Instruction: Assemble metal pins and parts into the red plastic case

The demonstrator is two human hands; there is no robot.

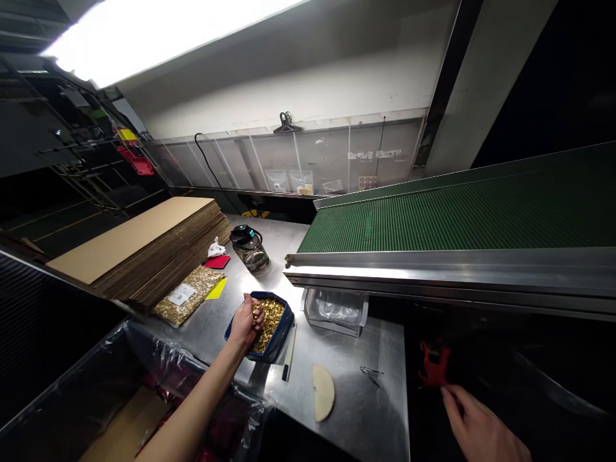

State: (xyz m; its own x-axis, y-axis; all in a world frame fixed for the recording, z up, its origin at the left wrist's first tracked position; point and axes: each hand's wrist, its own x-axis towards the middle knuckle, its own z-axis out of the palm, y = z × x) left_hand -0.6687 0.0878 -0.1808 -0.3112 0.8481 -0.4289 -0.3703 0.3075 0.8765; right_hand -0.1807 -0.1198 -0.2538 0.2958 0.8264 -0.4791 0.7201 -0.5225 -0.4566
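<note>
My left hand (246, 326) is closed over a blue bin (285, 327), its fingers curled round some of the small gold-coloured metal parts (270, 321) that fill it. Low on the right, past the table edge, my right hand (481, 420) pinches a red plastic-looking piece (436, 366) between thumb and fingers. The red piece's exact kind is hard to make out in the dark. Beside the blue bin lies a thin white tool with a black end (289, 353), like a utility knife. A pale half-round disc (323, 393) rests nearer to me.
A green conveyor belt (433, 215) with a metal side rail runs to the right. Beneath its end stands a clear bin (334, 311). A dark bottle (250, 249), stacked cardboard (139, 240) and a bag of gold parts (190, 295) occupy the back left. A lined box (110, 359) sits below left.
</note>
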